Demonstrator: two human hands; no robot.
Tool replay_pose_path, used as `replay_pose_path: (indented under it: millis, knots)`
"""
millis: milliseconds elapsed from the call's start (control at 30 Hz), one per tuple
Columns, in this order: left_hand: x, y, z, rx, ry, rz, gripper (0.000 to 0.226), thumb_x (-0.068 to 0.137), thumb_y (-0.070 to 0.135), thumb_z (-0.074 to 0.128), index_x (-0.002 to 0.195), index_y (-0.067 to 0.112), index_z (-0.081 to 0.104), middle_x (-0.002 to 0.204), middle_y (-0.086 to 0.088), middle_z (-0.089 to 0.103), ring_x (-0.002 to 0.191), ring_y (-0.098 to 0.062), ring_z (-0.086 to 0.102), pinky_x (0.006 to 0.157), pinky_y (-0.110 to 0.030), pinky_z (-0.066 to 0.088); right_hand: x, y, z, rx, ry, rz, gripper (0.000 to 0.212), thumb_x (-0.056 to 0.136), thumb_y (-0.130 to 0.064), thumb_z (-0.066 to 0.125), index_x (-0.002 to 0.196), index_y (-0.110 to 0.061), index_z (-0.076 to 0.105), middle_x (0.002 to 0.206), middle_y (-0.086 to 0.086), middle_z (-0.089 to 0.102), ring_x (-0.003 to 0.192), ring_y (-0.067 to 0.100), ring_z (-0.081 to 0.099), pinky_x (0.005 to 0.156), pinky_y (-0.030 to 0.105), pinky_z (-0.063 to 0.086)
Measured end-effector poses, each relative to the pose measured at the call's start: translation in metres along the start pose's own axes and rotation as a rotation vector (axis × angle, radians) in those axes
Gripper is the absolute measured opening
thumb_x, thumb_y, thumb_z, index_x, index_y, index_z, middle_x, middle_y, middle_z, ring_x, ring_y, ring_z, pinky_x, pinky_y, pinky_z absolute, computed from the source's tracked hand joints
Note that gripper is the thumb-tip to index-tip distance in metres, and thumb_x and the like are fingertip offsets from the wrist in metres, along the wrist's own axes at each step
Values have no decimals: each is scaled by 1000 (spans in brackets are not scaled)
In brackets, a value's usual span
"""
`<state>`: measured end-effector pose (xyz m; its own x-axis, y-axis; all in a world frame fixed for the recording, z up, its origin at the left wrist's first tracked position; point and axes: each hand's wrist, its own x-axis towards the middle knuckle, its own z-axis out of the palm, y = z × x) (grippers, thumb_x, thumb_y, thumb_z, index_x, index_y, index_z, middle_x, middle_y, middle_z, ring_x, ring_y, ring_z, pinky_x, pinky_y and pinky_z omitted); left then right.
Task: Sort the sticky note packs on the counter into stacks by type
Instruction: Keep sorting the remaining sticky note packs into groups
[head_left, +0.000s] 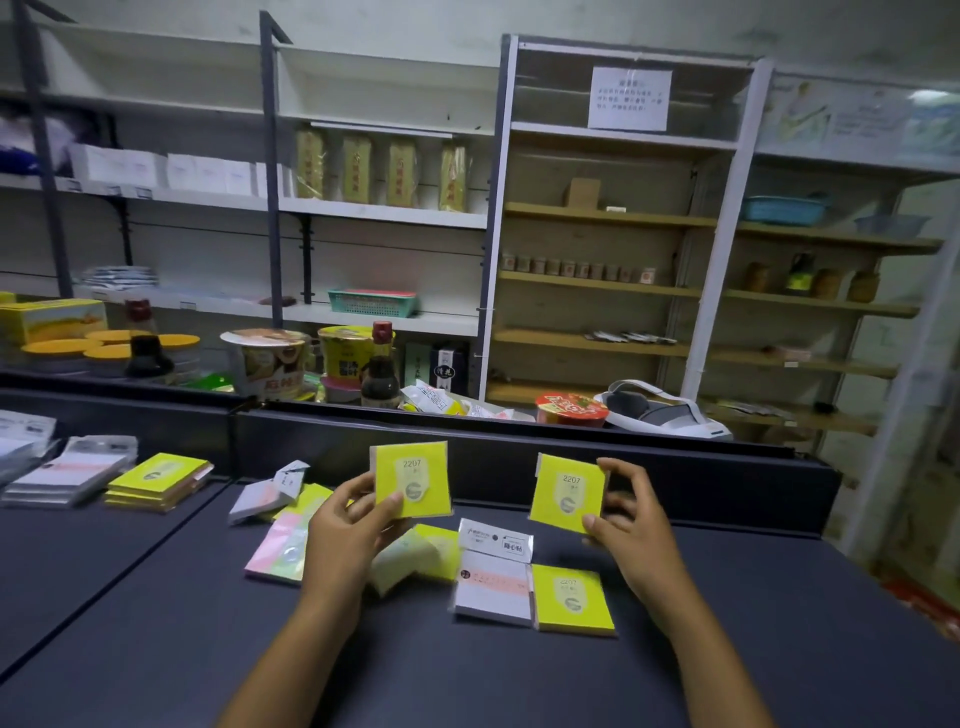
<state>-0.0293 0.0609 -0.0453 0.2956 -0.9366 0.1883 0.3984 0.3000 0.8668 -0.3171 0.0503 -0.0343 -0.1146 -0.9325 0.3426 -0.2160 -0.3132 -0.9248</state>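
Stacks done: yellow stack (158, 483) and white stack (67, 475) at counter (156, 649) far-left edge.
Hands: left hand (350, 525) clamped on yellow pack (411, 480); right hand (631, 525) clamped on second yellow pack (568, 499).
Left: loose packs (493, 587) mid-counter — sorting judged partway.

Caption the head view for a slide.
Each hand, left hand and right hand, lifts a yellow pack above unsorted packs.

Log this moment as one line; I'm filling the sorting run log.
left hand: holds yellow pack | right hand: holds second yellow pack | yellow stack: far left | unsorted packs: on counter
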Motion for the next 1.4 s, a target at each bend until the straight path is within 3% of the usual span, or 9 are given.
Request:
replay_pose_path:
  millis: [233,367,533,667,833,1133,1300,1400]
  knots:
    - [-63,53,-72,104,79,181,33,88,6,69,110,24,52,92,-4,78,85,-20,75,65,-31,62,-74,-50,60,50,23,-124,68,89,8,65,130,-44,53,110,-1,67,97,5,70,67,22,59]
    - [-106,91,-123,140,107,256,27,87,10,70,102,28,56,90,-7,78,85,-22,75,68,-25,61,-127,-73,107,95,-5,-172,61,89,7,66,122,-45,57,106,-7,73,96,9,71,71,29,61]
    - [-152,139,-183,226,148,341,11,85,9,72,93,15,67,91,-6,76,83,-26,75,66,-21,58,-188,-102,162,128,-72,-175,46,92,-1,66,112,-42,64,110,0,69,93,12,70,71,23,58]
    - [-188,172,-230,256,184,373,13,84,6,72,95,13,71,86,-3,77,76,-17,75,65,-19,57,-229,-126,204,163,-145,-181,44,93,1,65,113,-38,64,115,1,68,101,13,68,73,25,60]
    - [-222,204,-278,243,232,358,19,83,3,71,100,12,73,93,-1,78,83,-13,75,70,-20,59,-264,-146,249,188,-182,-191,44,92,0,66,116,-36,65,112,2,69,101,10,68,78,29,61]
    - [-217,240,-332,317,295,384,27,90,6,66,104,26,76,105,11,76,95,-8,72,72,-15,57,-257,-168,314,233,-266,-246,44,93,1,64,114,-38,65,105,-1,73,95,13,71,72,25,59]
    - [-177,240,-347,349,305,387,29,92,7,64,106,30,76,104,4,76,95,-14,72,81,-30,58,-226,-162,345,247,-273,-268,43,92,3,64,115,-34,65,105,0,72,94,14,71,71,26,59]
    - [-146,237,-348,307,286,387,30,93,4,62,105,27,76,101,4,76,91,-14,74,72,-20,59,-199,-156,358,242,-259,-274,43,92,2,64,116,-33,65,107,2,72,93,14,71,72,26,59]
